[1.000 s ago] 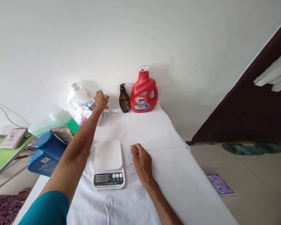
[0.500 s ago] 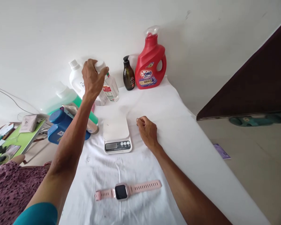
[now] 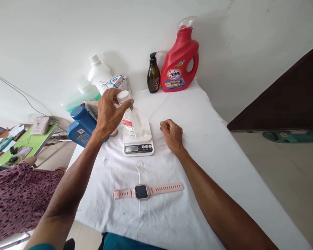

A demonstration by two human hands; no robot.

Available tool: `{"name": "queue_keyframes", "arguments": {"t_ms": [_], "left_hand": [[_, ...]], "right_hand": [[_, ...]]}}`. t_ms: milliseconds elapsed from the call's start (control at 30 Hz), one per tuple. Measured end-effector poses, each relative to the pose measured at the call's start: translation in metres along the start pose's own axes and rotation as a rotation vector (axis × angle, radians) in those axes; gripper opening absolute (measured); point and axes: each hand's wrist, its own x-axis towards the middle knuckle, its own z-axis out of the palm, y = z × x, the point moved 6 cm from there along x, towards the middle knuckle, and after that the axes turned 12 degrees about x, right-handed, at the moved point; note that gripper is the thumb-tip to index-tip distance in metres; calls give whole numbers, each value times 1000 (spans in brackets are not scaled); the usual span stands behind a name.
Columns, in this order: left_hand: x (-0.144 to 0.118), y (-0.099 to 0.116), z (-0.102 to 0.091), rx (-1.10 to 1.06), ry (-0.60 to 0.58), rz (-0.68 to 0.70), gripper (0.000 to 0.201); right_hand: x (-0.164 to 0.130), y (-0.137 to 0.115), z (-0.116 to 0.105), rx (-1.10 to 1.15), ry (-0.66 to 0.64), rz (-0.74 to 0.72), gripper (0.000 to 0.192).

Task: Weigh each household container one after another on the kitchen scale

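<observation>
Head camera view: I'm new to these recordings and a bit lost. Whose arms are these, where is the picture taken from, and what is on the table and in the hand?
The camera sits on a person's head and looks forward and down, so the two bare arms are that person's own. The left hand has its grip around the white cap of a small clear bottle, holding it over a kitchen scale; whether it rests on the scale cannot be told. The right hand rests as a loose fist on the white cloth. Nearer lies a pink watch. By the wall stand a red jug, a dark pump bottle and a white bottle.
</observation>
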Motion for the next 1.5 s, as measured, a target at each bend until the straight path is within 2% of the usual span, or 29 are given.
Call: {"name": "queue_keyframes", "arguments": {"t_ms": [133, 333, 500, 567, 633, 733, 800, 933, 1000, 1067, 1267, 1500], "left_hand": [[0, 0, 6, 44, 19, 1, 18], [0, 0, 11, 84, 30, 75, 19], [-9, -9, 6, 47, 77, 83, 33], [-18, -13, 1, 43, 115, 67, 46], [-33, -17, -3, 43, 156, 42, 51], [-67, -30, 1, 6, 170, -26, 31], [-95, -48, 13, -24, 124, -109, 23], [-140, -100, 51, -131, -97, -320, 39], [-152, -122, 68, -196, -193, -403, 42], [-156, -135, 78, -223, -260, -435, 43], [-152, -134, 78, -156, -328, -326, 40], [-152, -132, 77, -138, -349, -307, 38]], "right_hand": [[-1, -2, 0, 20, -3, 8, 29], [-1, -2, -1, 25, -6, 17, 28], [-2, -4, -1, 28, -5, 4, 28], [-2, -5, -1, 31, -6, 7, 28], [-2, -5, -1, 32, -4, 16, 28], [-3, -4, -2, 26, 0, 38, 29], [-3, -4, -2, 21, -7, 48, 29], [-3, -6, -1, 31, -20, 45, 30], [-3, -6, -1, 43, -12, 50, 30], [-3, -5, -1, 48, -1, 59, 29], [-4, -4, -1, 57, 16, 76, 28], [-4, -1, -1, 52, 26, 74, 26]]}}
